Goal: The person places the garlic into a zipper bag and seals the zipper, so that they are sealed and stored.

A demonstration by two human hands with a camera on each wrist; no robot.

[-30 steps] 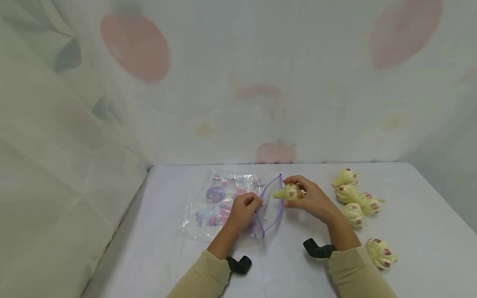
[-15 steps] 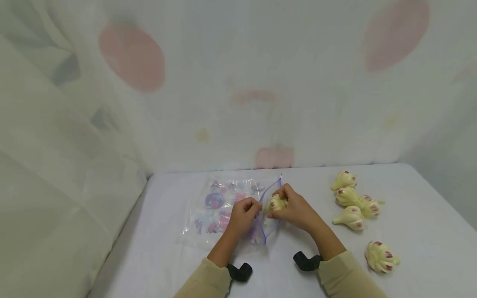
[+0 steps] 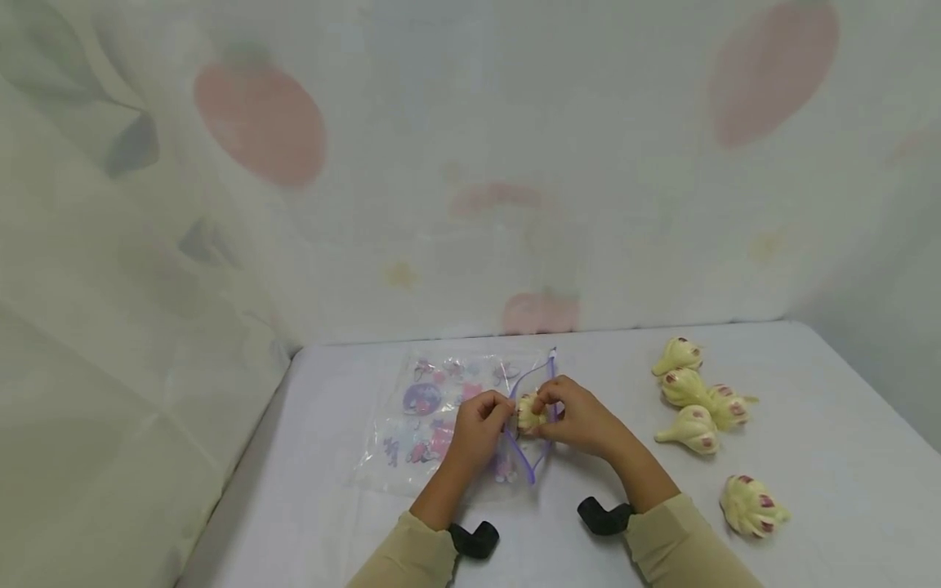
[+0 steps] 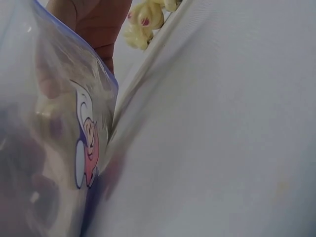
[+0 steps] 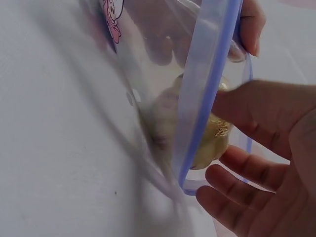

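Observation:
A clear zip bag (image 3: pixel 400 416) with pink and purple cartoon prints lies on the table, its purple-edged mouth spread toward the right. The left hand (image 3: pixel 476 429) pinches the near-left lip of that mouth. Just inside the opening is a pale yellow garlic bulb (image 3: pixel 527 415) with reddish marks. The right hand (image 3: pixel 584 420) holds this bulb by its base. In the right wrist view, the thumb lies against the bulb (image 5: pixel 215 140) and the fingertips (image 5: pixel 229 157) touch it from below, beside the purple zip strip (image 5: pixel 205 98). The bulb's leading end shows blurred through the plastic.
Several garlic bulbs (image 3: pixel 694 430) are grouped on the right of the white table (image 3: pixel 831 457), and another bulb (image 3: pixel 751 506) sits apart, nearer the front. A patterned cloth (image 3: pixel 412 212) hangs behind the table's far edge. Another cloth (image 3: pixel 95 392) drapes on the left.
The right hand has carried the garlic bulb leftward into the mouth of the bag. One bulb in the right group has rolled so its stem points left. The left hand keeps its pinch.

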